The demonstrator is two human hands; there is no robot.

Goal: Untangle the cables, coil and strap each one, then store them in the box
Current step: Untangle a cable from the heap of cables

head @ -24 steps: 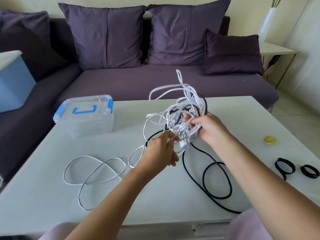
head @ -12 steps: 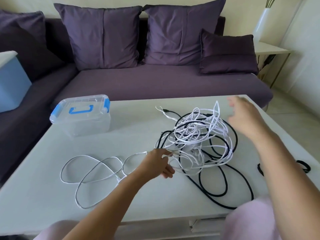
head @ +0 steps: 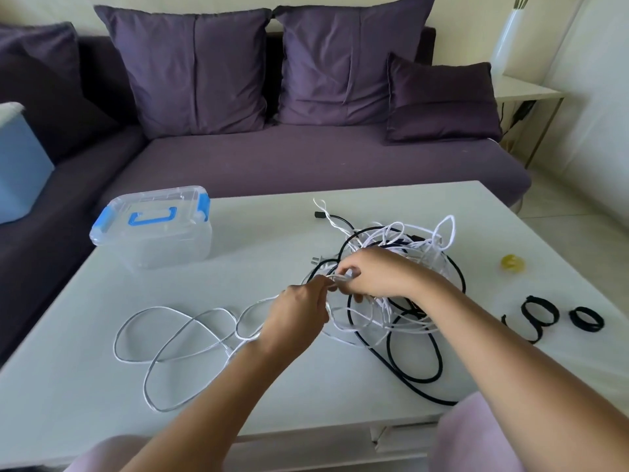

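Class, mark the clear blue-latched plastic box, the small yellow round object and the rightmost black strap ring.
Clear blue-latched plastic box (head: 163, 248): head view, front wall.
Small yellow round object (head: 512, 262): head view, middle.
Rightmost black strap ring (head: 574, 319): head view, left band.

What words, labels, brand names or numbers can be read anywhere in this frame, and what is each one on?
No text can be read in this frame.
The box has a clear lid and blue latches, with no label visible.
The cables, black straps and yellow object show no legible marking; the plugs are too small to tell.
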